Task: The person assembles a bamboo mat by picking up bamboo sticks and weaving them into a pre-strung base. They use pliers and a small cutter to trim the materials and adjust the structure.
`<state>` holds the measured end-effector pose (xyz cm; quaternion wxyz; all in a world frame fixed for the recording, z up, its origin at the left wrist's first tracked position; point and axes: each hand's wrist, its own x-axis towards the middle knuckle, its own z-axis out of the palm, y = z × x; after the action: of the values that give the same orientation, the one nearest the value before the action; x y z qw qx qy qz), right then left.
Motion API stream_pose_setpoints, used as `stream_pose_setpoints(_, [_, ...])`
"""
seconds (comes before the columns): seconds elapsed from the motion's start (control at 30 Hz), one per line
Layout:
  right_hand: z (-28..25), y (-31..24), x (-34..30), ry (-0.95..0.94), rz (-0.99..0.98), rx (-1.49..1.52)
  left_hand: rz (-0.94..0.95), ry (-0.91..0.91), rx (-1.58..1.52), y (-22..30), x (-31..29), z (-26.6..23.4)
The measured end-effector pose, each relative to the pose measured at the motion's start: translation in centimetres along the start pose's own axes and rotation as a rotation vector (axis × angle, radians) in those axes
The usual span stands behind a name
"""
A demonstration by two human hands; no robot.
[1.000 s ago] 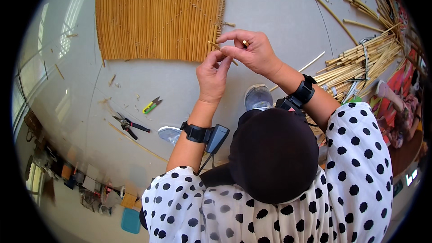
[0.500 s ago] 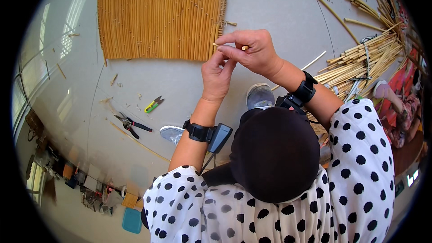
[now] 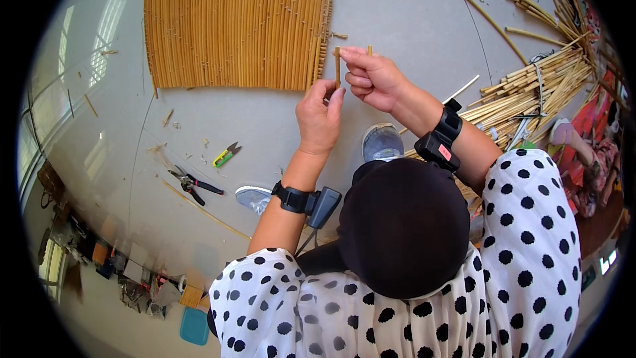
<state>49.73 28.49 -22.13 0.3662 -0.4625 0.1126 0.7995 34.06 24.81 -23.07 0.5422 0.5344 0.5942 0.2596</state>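
Observation:
A short reed stick (image 3: pixel 338 66) stands upright in view just off the near right corner of a mat of reed stalks (image 3: pixel 235 23). Its lower end is pinched between the thumb and fingers of my left hand (image 3: pixel 317 119). My right hand (image 3: pixel 377 81) is closed, its fingertips at the stick's upper end. The tip of a second reed piece (image 3: pixel 370 50) pokes out above my right fingers; the rest of it is hidden in the hand. The mat's stalks lie side by side, with a knotted edge on the right.
Red-and-black handled pliers (image 3: pixel 196 185) and small yellow-green snips (image 3: pixel 227 155) lie on the floor at left. A tied reed bundle (image 3: pixel 523 96) lies at right, near another person's leg (image 3: pixel 578 142). One long reed (image 3: pixel 477 10) crosses the floor at the upper right.
My hands have drawn slightly apart, and the short reed stick now shows upright between them. The right hand has turned, so its second reed piece points away from me. The mat stays put.

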Motion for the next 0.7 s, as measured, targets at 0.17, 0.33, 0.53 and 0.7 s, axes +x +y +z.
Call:
stream_pose_setpoints(0.17, [-0.3, 0.6, 0.7, 0.03, 0.016, 0.031, 0.143, 0.068, 0.163, 0.0, 0.1, -0.4])
stream_pose_setpoints(0.33, [-1.1, 1.1, 2.1, 0.321, -0.261, -0.576, 0.154, 0.119, 0.381, 0.2, 0.5, -1.0])
stream_pose_setpoints(0.53, [-2.4, 1.2, 3.4, 0.369, -0.547, -1.061, 0.291, 0.148, 0.666, -0.3, 1.4, -1.3])
stream_pose_setpoints(0.7, [-1.7, 1.0, 3.2, 0.398, -0.661, -1.174, 0.299, 0.142, 0.752, -0.4, 1.7, -1.2])
